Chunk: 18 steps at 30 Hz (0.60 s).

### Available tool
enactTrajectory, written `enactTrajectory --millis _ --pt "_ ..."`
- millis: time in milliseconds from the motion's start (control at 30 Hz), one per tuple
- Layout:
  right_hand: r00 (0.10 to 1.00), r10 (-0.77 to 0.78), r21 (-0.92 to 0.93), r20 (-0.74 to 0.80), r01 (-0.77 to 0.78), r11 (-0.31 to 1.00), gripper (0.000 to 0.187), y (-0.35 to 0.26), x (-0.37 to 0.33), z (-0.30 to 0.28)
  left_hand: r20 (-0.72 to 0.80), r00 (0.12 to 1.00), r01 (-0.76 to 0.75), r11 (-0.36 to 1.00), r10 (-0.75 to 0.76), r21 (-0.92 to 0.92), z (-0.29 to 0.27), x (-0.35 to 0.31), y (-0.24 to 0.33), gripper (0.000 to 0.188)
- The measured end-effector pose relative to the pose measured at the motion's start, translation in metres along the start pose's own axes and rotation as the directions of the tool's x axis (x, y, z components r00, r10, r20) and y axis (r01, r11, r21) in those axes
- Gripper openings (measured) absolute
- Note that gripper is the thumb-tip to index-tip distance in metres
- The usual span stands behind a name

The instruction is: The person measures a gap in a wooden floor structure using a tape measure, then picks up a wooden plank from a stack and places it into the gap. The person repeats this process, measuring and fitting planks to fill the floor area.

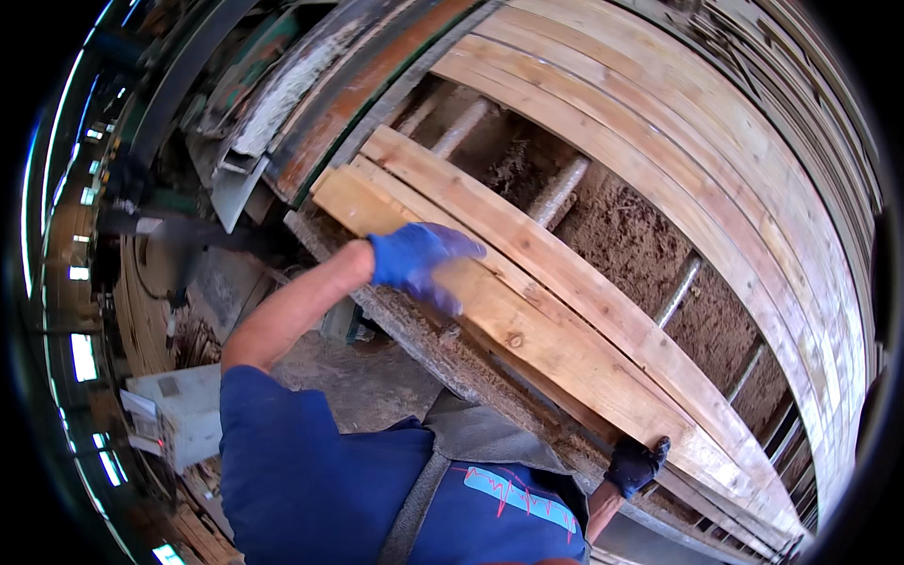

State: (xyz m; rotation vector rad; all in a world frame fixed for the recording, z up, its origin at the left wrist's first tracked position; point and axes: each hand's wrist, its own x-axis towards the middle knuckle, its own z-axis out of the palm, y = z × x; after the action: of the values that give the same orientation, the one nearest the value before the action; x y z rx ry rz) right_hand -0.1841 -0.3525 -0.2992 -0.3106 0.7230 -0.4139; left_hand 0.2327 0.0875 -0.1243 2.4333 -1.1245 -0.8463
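Observation:
My left hand (421, 264), in a blue glove, is over the far left part of the nearest wooden board (513, 325). It is blurred by motion, but its fingers and thumb look spread apart. Farther right, my right hand (636, 466), in a dark glove, is closed on the near edge of that same board. Its thumb side shows at the edge; the fingers beneath are hidden. Another long board (556, 268) lies right beside it on the far side, with a narrow dark gap between them.
Metal rollers (557, 191) cross a bed of sawdust (612, 221) beyond these boards. A row of pale boards (697, 122) lies past the gap. A rusty metal beam (353, 99) runs along the far left. A grey box (188, 410) stands at my left.

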Motion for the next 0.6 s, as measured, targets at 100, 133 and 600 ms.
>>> enactTrajectory --millis 100,133,600 --pt "0.943 -0.131 -0.06 -0.307 0.118 0.991 0.045 0.017 -0.016 0.052 -0.299 0.954 -0.051 0.99 0.009 -0.133 -0.026 0.037 -0.073 0.062" --pt "0.887 -0.239 -0.15 -0.395 0.195 0.969 0.041 0.015 -0.007 0.011 -0.367 0.93 0.001 1.0 -0.009 -0.023 -0.033 0.042 -0.104 0.062" --pt "0.973 -0.184 0.18 -0.137 0.207 0.961 0.026 0.024 -0.007 0.063 -0.589 0.742 0.481 0.866 -0.322 0.133 -0.063 0.135 -0.369 0.052"
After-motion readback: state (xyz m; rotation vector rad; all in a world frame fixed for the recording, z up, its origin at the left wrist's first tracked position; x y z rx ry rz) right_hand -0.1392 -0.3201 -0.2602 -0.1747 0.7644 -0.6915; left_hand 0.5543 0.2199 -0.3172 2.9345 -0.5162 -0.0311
